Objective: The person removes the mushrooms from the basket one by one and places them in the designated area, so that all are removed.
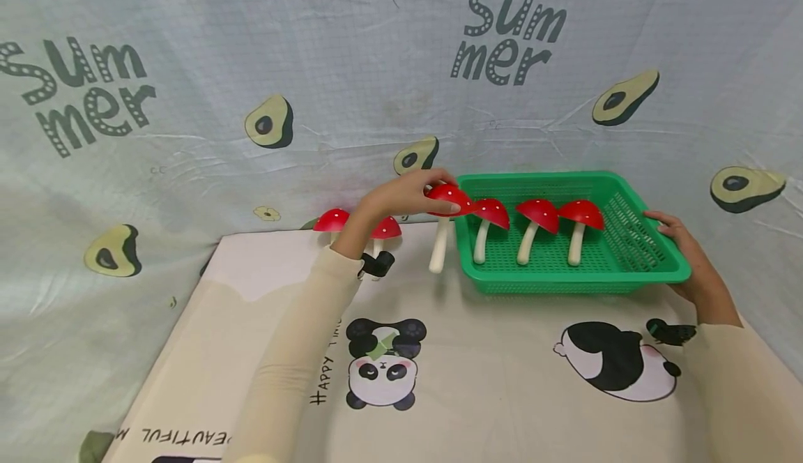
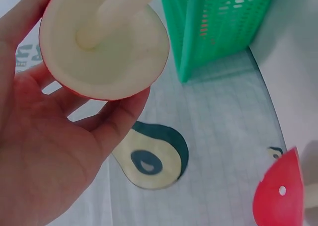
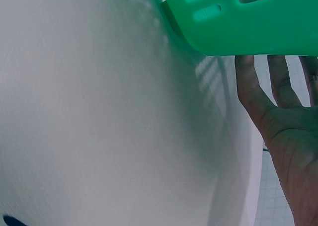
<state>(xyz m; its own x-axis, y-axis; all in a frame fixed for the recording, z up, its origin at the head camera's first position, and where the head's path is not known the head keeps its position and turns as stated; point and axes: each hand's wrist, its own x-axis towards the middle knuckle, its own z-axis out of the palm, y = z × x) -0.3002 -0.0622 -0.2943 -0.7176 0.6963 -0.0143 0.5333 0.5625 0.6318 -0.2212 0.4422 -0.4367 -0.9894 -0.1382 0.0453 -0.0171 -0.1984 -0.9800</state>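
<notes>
My left hand (image 1: pixel 409 193) grips a toy mushroom (image 1: pixel 439 245) by its red, white-dotted cap, just left of the green basket (image 1: pixel 567 278). Its pale stem hangs downward in the head view. Seen from the left wrist, the fingers curl around the cap's edge and the cream underside (image 2: pixel 124 52) faces the camera. Inside the basket, three similar mushrooms (image 1: pixel 537 215) lie side by side with caps toward the back. At the basket's right end, my right hand (image 1: pixel 695 262) holds the rim and side; the right wrist view shows its fingers (image 3: pixel 248 79) reaching up behind the green wall.
Two more red-capped mushrooms (image 1: pixel 385 227) stand at the table's back edge, partly behind my left forearm. The pale table cover (image 1: pixel 489 379) carries printed pandas and lettering. A hanging cloth (image 1: pixel 351 86) with avocado prints rises directly behind the table.
</notes>
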